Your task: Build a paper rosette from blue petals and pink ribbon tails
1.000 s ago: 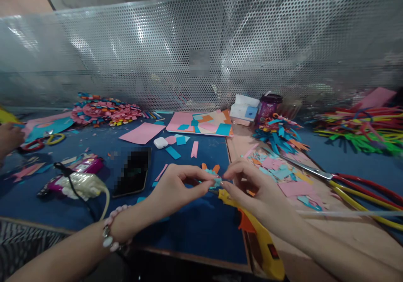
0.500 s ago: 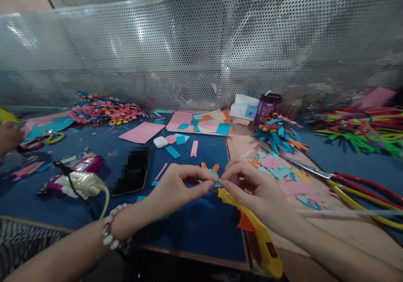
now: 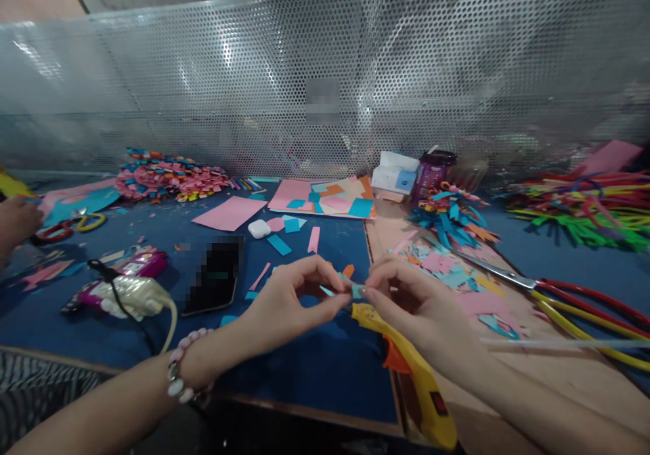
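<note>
Light-blue paper piece [image 3: 358, 292], one, small, raised above the blue tabletop [image 3: 330, 380] between two hands; clock bearings taken from it. Left hand [image 3: 292, 299], at 9 o'clock: tips of thumb and forefinger pinching the piece, a pale-blue tip [image 3: 326, 292] jutting inside their ring, whether part of the same piece cannot be told; other fingers largely hidden. Right hand [image 3: 421, 302], at 3 o'clock: thumb and forefinger pinching the piece's near end, other fingers curled behind. Beaded bracelet [image 3: 175, 374], one, pink and white, on the left wrist. Orange paper tab [image 3: 348, 271], at 11 o'clock, just beyond the fingertips, partly covered. Yellow glue gun [image 3: 426, 391], orange trigger, between 4 and 5 o'clock, nozzle just beneath the fingers. Phone [image 3: 216, 286], black, 9 o'clock. White case [image 3: 259, 229], rounded, 10 o'clock. Folded pink strip [image 3: 313, 240], near 11 o'clock. Paper scraps [image 3: 447, 269], mixed colours, between 2 and 3 o'clock. Long-bladed scissors [image 3: 528, 283], red and yellow handles, 3 o'clock. Tissue pack [image 3: 395, 176], 1 o'clock. Another person's hand [image 3: 19, 221], between 9 and 10 o'clock, well apart.
</note>
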The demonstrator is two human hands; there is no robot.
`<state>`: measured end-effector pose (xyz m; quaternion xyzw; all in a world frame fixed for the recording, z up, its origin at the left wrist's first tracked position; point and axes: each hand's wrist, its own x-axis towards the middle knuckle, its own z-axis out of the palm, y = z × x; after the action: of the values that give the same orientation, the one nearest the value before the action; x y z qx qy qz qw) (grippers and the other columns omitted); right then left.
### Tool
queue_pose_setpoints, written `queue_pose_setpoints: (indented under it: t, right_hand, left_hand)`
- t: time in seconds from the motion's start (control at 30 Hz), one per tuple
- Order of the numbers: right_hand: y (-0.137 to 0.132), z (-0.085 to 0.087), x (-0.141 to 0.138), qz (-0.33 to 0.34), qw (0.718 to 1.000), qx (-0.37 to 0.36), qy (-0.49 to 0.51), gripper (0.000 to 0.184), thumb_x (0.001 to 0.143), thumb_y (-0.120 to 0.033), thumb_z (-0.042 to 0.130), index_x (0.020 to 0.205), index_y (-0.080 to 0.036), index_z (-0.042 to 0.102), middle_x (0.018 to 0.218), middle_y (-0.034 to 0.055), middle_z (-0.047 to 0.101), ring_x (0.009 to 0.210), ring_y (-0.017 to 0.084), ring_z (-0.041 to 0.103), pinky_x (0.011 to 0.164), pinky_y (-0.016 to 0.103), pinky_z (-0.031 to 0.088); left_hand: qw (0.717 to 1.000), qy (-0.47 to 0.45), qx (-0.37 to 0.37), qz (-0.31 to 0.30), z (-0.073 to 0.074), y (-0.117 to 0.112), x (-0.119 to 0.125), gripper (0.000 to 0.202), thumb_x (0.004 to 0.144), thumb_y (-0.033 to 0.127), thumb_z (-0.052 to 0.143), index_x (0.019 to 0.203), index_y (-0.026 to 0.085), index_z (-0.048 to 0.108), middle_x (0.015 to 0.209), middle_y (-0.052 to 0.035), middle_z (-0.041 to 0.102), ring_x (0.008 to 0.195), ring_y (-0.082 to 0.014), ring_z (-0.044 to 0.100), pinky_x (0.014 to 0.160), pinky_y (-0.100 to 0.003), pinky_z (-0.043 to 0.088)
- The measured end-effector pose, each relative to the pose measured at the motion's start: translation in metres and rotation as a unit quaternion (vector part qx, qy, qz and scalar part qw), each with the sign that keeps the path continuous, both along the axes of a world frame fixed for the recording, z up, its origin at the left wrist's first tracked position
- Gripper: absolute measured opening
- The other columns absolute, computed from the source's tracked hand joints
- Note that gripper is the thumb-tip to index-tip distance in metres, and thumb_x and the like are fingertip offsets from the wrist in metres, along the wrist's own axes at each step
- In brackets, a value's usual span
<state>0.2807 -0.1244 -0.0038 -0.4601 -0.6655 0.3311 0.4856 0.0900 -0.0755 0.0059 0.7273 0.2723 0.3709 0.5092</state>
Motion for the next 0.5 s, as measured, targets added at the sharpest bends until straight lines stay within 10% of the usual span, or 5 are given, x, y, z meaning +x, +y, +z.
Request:
queue_pose_setpoints:
  t: [0.5]
  right_hand:
    - [-0.0011,-0.0033,-0.0026,0.002,1.0,0.012,0.018,0.009,0.089,-0.032,0.057,0.082,-0.026,0.057,0.077,-0.0033,0.049,0.062,0.011,0.044,0.053,0.026,0.034]
  left_hand:
    - [1.0,-0.001,0.014,-0.014,-0.0054,0.0028,0.0006,0.006,0.077,0.016,0.067,0.079,0.012,0.063,0.085,-0.0047,0.068,0.078,-0.012,0.065,0.075,-0.022,0.054]
